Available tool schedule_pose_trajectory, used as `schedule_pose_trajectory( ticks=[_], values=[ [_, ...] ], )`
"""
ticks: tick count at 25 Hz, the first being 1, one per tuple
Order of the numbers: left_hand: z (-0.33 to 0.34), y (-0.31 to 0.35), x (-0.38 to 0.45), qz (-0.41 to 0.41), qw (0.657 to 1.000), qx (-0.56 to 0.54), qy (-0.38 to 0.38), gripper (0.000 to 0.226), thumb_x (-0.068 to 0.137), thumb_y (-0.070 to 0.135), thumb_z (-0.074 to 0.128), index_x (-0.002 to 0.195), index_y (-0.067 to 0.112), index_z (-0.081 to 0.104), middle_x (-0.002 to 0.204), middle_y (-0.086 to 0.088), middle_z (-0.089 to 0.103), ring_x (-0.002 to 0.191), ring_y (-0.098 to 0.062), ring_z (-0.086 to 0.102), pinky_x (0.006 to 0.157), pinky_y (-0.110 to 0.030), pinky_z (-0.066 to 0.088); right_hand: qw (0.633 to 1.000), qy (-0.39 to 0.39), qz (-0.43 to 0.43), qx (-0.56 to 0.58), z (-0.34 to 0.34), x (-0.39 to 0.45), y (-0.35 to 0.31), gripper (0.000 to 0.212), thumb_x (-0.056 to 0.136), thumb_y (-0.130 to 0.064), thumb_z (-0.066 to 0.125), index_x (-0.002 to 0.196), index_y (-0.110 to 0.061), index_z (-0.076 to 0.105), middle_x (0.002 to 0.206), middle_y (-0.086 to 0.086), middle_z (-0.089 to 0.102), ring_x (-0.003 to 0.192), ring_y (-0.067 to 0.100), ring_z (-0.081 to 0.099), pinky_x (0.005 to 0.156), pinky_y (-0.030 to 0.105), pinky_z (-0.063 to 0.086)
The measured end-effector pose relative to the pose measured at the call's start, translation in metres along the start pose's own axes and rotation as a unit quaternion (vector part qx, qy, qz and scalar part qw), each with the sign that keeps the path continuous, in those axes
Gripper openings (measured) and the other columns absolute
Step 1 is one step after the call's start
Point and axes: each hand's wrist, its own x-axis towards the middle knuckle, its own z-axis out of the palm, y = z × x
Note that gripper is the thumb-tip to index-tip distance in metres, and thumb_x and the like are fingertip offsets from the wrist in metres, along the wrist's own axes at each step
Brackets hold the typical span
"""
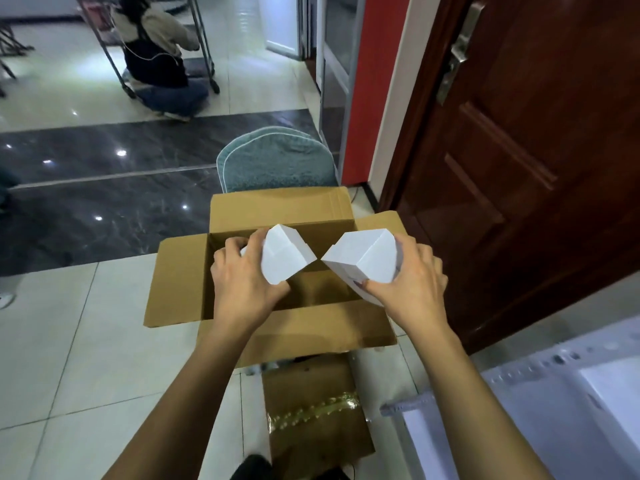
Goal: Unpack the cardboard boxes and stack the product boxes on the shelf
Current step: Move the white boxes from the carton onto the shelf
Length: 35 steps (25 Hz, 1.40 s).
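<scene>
Pale floor tiles (69, 341) with a dark marble band (104, 188) running across them surround an open cardboard box (277, 209), which serves as the landmark. Far beyond the box to the left, a person (156, 53) crouches by a metal trolley frame (204, 39). Just behind the box stands a chair with a teal cushion (277, 161). Right of the box is a dark red wooden door (536, 150) with a metal handle (partly cut by the frame edge). Nearer than the box, a second cardboard piece (311, 410) with clear tape lies on the tiles, and near and right of it stands a white shelf (519, 393) with a perforated rail.

Over the box's open mouth, two white product boxes are held tilted, their near corners almost meeting. Both are plain, unprinted and sharp-edged.

The left hand (242, 282) grips the left product box (285, 254), fingers curled over its far left side, thumb under its lower corner. The right hand (412, 278) grips the right product box (363, 258), thumb pressed along its lower edge, fingers wrapped behind its right side. All four flaps of the cardboard box fold outward.
</scene>
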Motion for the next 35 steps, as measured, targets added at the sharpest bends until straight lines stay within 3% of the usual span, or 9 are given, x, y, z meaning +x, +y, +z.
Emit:
schedule_pose_trajectory(
  ticks=[7,20,28,35],
  values=[
    [-0.023,0.019,0.010,0.054,0.998,-0.016,-0.013,0.093,0.069,0.050,0.083,0.147,0.036,0.036,0.129,-0.008,0.045,0.120,-0.032,0.041,0.102,-0.047,0.036,0.997,0.055,0.056,-0.003,-0.023,-0.019,-0.011,0.088,0.070,-0.056,0.081,0.141,-0.032,0.035,0.139,0.005,0.045,0.130,0.030,0.040,0.103,0.048,0.037],
    [-0.077,0.014,0.009,0.174,0.978,-0.091,-0.067,0.090,0.070,0.042,0.085,0.145,0.035,0.036,0.136,-0.008,0.041,0.123,-0.028,0.034,0.104,-0.047,0.035,0.970,0.183,0.159,-0.022,-0.036,-0.108,-0.061,0.087,0.068,-0.051,0.083,0.139,-0.030,0.039,0.137,0.004,0.047,0.126,0.029,0.041,0.101,0.048,0.036],
    [-0.100,0.031,-0.030,0.260,0.946,-0.148,-0.124,0.089,0.071,0.046,0.084,0.144,0.039,0.034,0.139,-0.008,0.040,0.127,-0.030,0.032,0.104,-0.053,0.036,0.937,0.261,0.233,-0.009,-0.058,-0.196,-0.069,0.090,0.064,-0.053,0.084,0.138,-0.034,0.038,0.137,0.001,0.046,0.128,0.028,0.040,0.103,0.050,0.035],
    [-0.099,0.060,-0.088,0.334,0.908,-0.177,-0.179,0.087,0.072,0.041,0.084,0.143,0.042,0.034,0.135,-0.005,0.040,0.126,-0.031,0.033,0.102,-0.048,0.035,0.891,0.338,0.304,-0.017,-0.080,-0.284,-0.055,0.092,0.057,-0.054,0.083,0.138,-0.035,0.042,0.131,0.001,0.051,0.121,0.029,0.046,0.098,0.048,0.039]
  ],
)
